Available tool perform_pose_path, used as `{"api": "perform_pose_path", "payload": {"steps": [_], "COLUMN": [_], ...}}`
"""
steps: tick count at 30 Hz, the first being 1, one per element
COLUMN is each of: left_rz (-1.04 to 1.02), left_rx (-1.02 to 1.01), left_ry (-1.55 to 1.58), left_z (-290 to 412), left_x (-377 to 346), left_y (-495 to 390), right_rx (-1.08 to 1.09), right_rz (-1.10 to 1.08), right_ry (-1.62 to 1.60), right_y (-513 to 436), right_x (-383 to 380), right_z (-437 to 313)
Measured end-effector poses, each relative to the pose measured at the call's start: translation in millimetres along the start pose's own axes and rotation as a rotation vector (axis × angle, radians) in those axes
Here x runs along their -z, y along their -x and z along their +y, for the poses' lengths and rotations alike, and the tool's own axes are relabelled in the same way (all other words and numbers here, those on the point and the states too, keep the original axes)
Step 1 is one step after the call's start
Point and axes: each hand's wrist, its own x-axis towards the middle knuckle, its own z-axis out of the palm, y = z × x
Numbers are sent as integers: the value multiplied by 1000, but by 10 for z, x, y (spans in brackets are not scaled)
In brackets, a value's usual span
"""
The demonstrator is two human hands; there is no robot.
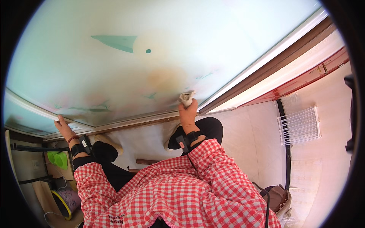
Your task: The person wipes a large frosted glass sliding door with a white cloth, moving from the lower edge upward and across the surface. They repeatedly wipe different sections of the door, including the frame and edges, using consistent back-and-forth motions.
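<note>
In front of me rises a pale green frosted panel (114, 65) with a printed pattern, set in a white frame (233, 82). My right hand (188, 112) grips a crumpled off-white cloth (187, 97), which is against the panel's lower part. At the left, my left hand (65, 129) rests with extended fingers on the white upright strip (37, 109) between the large panel and a smaller one (25, 114). Part of its palm and thumb is hidden.
A brown wooden sill (142, 125) runs under the panel. On the right are a white wire rack (299, 125) and a bag (279, 196) on the pale floor. Green cups (58, 159) and a yellow-rimmed item (64, 203) sit lower left. Dark wood pieces (146, 161) lie near my feet.
</note>
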Motion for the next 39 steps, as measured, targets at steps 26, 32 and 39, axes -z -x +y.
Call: {"api": "perform_pose_path", "payload": {"steps": [26, 32, 39], "left_rz": [7, 29, 52], "left_rx": [-25, -5, 18], "left_ry": [-61, -2, 67], "left_z": [-84, -104, 3], "left_x": [31, 4, -38], "left_y": [-52, -49, 15], "right_rx": [-466, -195, -334], "right_rz": [-22, 480, 500], "right_ry": [-202, -20, 149], "right_y": [256, -636, -756], "right_x": [-314, 823, 461], "right_z": [343, 487, 707]}}
